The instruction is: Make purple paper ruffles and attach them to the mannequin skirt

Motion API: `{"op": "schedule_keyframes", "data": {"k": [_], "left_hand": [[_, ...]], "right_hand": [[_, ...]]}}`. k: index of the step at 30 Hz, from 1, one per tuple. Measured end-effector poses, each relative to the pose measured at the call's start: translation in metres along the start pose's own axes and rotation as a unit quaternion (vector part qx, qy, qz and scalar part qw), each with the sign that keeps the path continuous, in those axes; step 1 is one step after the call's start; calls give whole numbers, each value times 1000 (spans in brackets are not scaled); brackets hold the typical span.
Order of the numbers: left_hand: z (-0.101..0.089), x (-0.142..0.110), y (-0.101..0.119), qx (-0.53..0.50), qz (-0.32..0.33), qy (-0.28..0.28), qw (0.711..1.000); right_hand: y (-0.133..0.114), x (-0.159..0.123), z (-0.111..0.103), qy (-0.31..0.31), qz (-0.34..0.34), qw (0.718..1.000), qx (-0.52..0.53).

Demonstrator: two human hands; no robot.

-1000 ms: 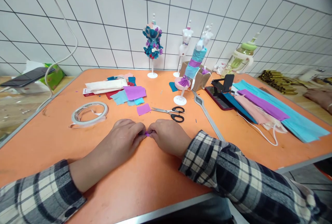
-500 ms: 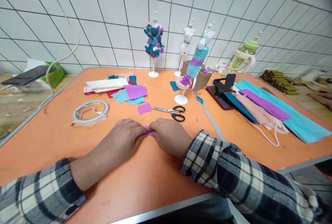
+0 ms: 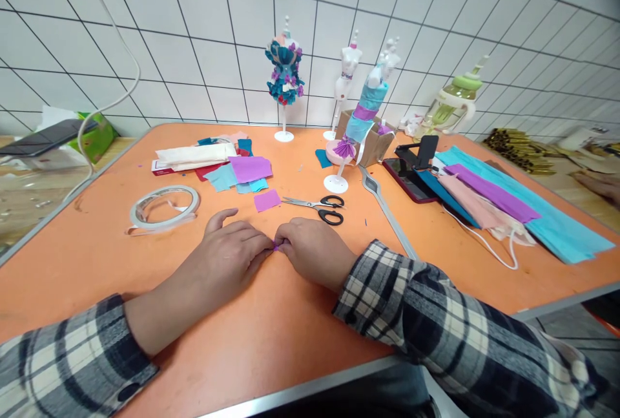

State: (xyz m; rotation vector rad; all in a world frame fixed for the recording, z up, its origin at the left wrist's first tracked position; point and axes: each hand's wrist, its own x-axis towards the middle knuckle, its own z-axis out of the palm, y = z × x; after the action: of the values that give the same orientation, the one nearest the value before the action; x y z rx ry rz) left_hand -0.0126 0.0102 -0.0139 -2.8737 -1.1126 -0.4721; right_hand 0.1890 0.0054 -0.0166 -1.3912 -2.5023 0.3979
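Observation:
Between my fingertips is a small scrunched piece of purple crepe paper [image 3: 276,247], mostly hidden by the fingers. My left hand [image 3: 232,253] pinches it from the left, with one finger lifted away from the others. From the right, my right hand [image 3: 312,250] pinches the same piece, its fingers curled in. Just beyond the hands lie a flat purple square [image 3: 267,200] and scissors [image 3: 317,207] with black handles, blades closed and pointing left. A roll of clear double-sided tape [image 3: 165,207] rests left of them, a strip of it loose.
Paper scraps [image 3: 249,169] lie beside a white folded bundle [image 3: 194,156]. Small dress-form stands, one in a blue and purple dress [image 3: 363,114], rise at the back. A phone [image 3: 411,180] and coloured paper strips [image 3: 494,195] lie right. Another person's hand [image 3: 598,185] shows far right.
One finger of my left hand has lifted up from the rest. The purple piece shows less between the fingertips. The whole view has shifted slightly.

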Motion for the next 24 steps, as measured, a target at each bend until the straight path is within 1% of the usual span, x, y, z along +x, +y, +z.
{"op": "schedule_keyframes", "data": {"k": [6,10,15,21,24], "left_hand": [[3,0,-1,1,-5,-10,1000],[4,1,-2,7,0,-22,1000],[1,4,0,6,-1,-46,999],[-2,6,2,-2,-2,-27,1000],[-1,5,2,-3,7,-15,1000]], "right_hand": [[-1,0,0,0,19,1000,-12],[-2,0,-3,6,14,1000,-26],[-2,-1,-2,10,12,1000,-25],[0,-1,0,3,22,1000,-4],[-3,-3,-2,31,20,999,-15]]}}
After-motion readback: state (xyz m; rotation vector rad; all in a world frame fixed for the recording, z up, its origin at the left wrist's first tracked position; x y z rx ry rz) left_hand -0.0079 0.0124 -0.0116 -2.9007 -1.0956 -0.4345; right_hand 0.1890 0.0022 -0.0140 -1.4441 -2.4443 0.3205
